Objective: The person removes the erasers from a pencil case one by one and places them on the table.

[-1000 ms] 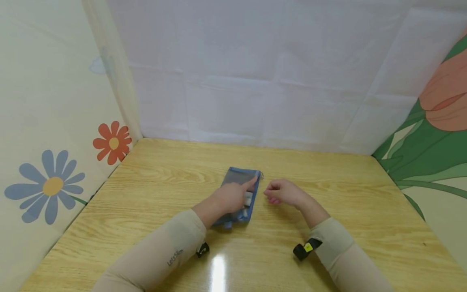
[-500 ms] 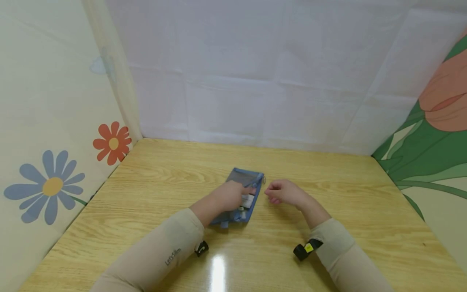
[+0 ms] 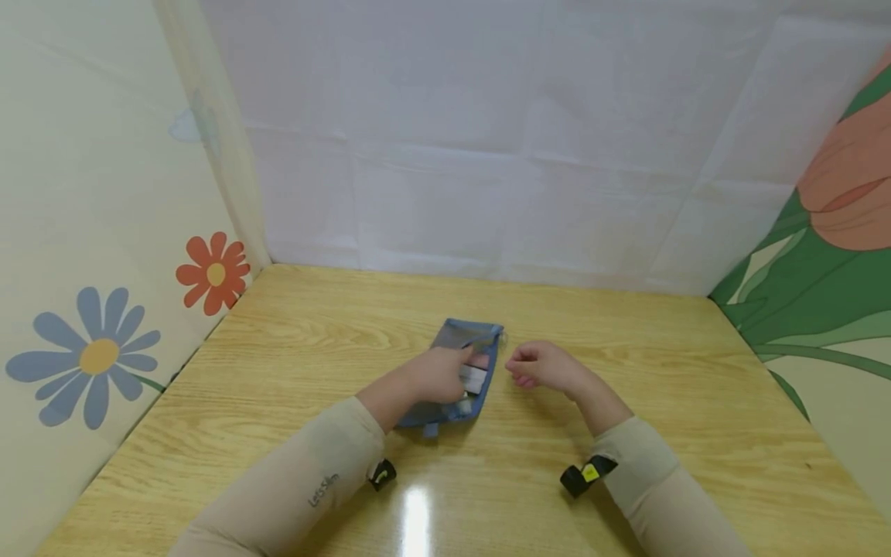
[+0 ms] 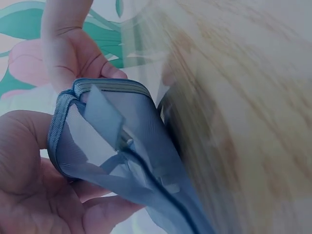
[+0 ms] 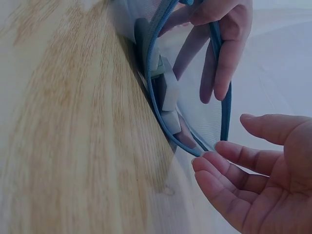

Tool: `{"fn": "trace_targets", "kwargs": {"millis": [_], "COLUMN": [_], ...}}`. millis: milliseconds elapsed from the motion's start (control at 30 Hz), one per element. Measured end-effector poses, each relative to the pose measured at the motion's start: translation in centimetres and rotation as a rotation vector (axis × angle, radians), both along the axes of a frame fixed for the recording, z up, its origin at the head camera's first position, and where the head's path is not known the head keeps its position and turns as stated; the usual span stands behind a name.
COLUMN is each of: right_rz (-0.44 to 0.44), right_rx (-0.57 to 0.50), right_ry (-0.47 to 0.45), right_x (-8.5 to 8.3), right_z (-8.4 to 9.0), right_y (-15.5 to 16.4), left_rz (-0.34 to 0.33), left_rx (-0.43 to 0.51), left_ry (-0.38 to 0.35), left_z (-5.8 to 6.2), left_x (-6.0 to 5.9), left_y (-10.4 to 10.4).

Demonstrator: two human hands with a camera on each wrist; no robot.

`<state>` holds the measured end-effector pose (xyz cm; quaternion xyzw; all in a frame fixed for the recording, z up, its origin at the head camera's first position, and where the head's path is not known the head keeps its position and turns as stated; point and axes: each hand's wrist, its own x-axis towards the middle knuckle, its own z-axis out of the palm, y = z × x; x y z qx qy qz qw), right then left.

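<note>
A blue-trimmed mesh zip pouch (image 3: 455, 335) lies on the table, its zipped side open toward the right. My left hand (image 3: 435, 375) pinches the pouch's upper edge and lifts it; in the right wrist view some fingers of that left hand (image 5: 226, 44) reach over the edge into the opening. Inside sit several small things, including a white block (image 5: 169, 92) and a pinkish piece (image 5: 185, 134). My right hand (image 3: 546, 367) is just right of the opening, holding nothing. Its fingers (image 5: 246, 156) are loosely bent, close to the pouch's lower rim.
The wood-grain table (image 3: 334, 333) extends around the pouch. A white cloth (image 3: 431, 155) hangs at the back. Flower-patterned panels stand at the left (image 3: 104, 232) and right (image 3: 835, 325). Each wrist wears a black strap.
My left hand drew back from pointing along the pouch's right edge to pinching its upper layer. The opening now gapes wider and shows the contents. The right hand stayed in place.
</note>
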<state>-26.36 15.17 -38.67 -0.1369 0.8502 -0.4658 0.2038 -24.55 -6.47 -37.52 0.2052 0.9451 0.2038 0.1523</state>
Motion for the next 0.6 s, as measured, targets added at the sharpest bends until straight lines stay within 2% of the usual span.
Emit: {"fn": "trace_targets", "kwargs": {"millis": [100,233,333,433,600], "right_rz": [0.001,0.003,0.004,0.004,0.009], "right_rx": [-0.001,-0.002,-0.004,-0.013,-0.013], "right_ry": [0.001,0.004,0.006,0.004,0.006], "right_x": [0.0,-0.1,-0.1,-0.1,-0.2], "right_z": [0.0,-0.1,-0.1,-0.1,-0.1], "right_y": [0.0,0.0,0.0,0.1,0.2], "left_rz": [-0.012,-0.061,-0.094,-0.112,-0.098], "left_rx": [0.038,0.071,0.103,0.146,0.239], "left_ry": [-0.010,0.013,-0.001,-0.056,-0.177], "left_z": [0.0,-0.1,-0.2,-0.3,-0.6], "left_x": [0.0,0.1,0.2,0.2,0.1], "left_y": [-0.1,-0.4,-0.8,-1.3,-2.2]}}
